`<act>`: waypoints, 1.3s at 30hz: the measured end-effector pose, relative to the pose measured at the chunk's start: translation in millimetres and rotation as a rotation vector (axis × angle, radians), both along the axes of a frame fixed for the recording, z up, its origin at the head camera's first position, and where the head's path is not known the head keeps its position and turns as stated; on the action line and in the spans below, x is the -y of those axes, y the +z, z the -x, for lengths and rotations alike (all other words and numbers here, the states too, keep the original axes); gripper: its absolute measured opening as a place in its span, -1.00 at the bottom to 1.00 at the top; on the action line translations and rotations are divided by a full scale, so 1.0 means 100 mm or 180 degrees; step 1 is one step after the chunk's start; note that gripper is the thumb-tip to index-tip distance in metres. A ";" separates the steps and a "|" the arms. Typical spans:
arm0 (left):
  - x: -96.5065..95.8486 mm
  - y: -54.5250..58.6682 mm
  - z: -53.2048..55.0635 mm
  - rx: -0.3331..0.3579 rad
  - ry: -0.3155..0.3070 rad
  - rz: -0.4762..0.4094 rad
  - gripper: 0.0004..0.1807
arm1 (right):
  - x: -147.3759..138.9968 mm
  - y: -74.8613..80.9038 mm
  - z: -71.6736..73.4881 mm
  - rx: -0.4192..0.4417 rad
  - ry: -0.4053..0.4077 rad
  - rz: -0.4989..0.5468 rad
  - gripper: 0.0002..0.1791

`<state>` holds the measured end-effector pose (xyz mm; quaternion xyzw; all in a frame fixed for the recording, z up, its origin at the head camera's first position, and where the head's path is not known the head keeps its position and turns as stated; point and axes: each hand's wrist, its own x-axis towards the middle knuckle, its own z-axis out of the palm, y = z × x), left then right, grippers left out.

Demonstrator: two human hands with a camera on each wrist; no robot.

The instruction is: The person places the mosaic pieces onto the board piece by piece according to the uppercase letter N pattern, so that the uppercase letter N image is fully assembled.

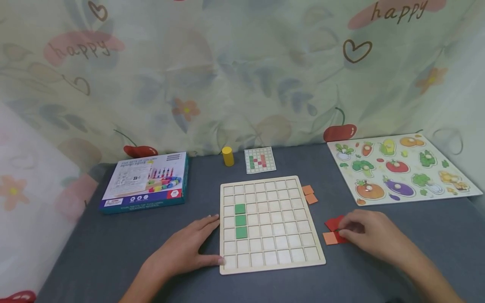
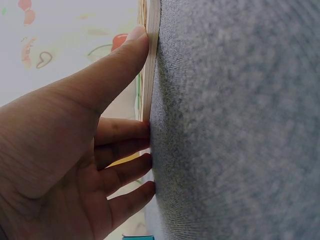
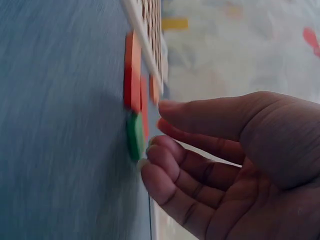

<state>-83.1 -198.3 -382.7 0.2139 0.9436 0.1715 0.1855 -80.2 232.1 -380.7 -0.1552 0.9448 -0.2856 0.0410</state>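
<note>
A wooden grid board (image 1: pixel 270 231) lies on the table with three green square tiles (image 1: pixel 241 220) in one column near its left side. My left hand (image 1: pixel 185 248) rests beside it, thumb on the board's near left corner and fingertips at its left edge. To the right of the board, my right hand (image 1: pixel 373 233) hovers over loose tiles, thumb and fingers bent with a gap between them. Beneath that hand are red tiles (image 1: pixel 332 224) and an orange tile (image 1: pixel 330 238). In the right wrist view a green tile (image 3: pixel 135 136) lies just beyond the fingertips.
Two orange tiles (image 1: pixel 310 194) lie by the board's right edge. Behind the board are a patterned card (image 1: pixel 270 167) and a yellow cylinder (image 1: pixel 227 156). A boxed set (image 1: pixel 145 181) sits at left, a vegetable puzzle board (image 1: pixel 401 168) at right. A printed curtain (image 1: pixel 242 84) hangs behind.
</note>
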 end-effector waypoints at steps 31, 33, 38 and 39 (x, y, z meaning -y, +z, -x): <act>0.00 -0.02 0.00 0.0002 0.0006 0.0047 0.11 | -0.33 -0.07 0.02 0.0316 -0.0568 0.0069 -0.85; 0.00 -0.02 0.00 0.0015 0.0021 0.0047 0.11 | -0.29 -0.04 0.01 0.0363 -0.0577 0.0171 -0.86; 0.00 -0.01 0.00 0.0020 0.0020 0.0077 0.12 | -0.13 -0.02 0.00 0.0548 -0.0481 0.0547 -0.84; 0.00 0.00 0.00 0.0014 0.0012 0.0081 0.12 | -0.08 -0.02 0.00 0.0564 -0.0455 0.0603 -0.84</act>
